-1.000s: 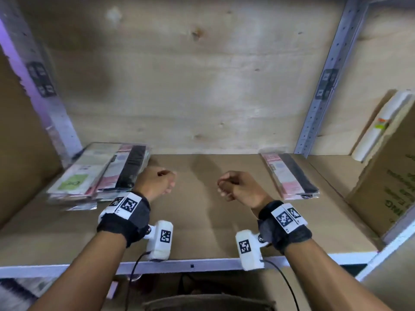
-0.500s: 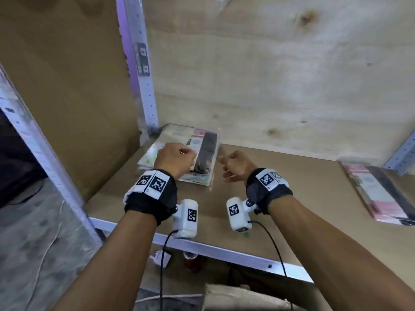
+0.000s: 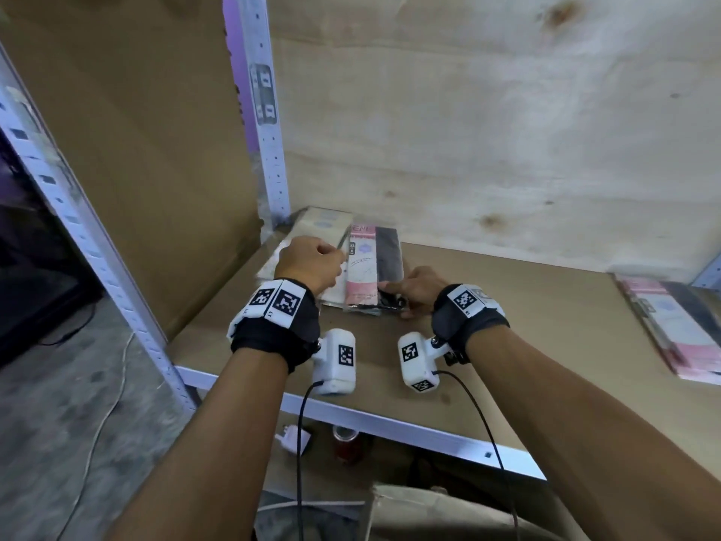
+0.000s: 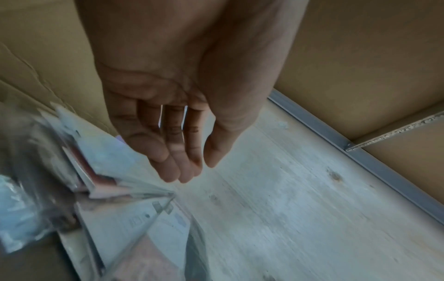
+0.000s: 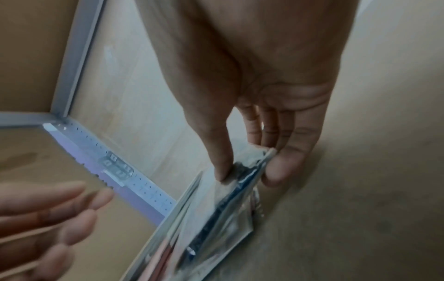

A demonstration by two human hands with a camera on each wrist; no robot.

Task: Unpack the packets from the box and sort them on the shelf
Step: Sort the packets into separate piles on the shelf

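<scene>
Pink packet [image 3: 363,267] labelled "ENE" pinched by right hand [image 3: 419,288]; left hand [image 3: 308,263] hovers, fingers relaxed.

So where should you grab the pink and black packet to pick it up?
By its near short edge, coming from the front. The pink and black packet lies flat on top of the stack with that edge overhanging toward you, where the right hand already pinches it.

Pale plywood back wall [image 3: 507,130], perforated metal upright [image 3: 261,111], grey concrete floor [image 3: 58,423]
</scene>
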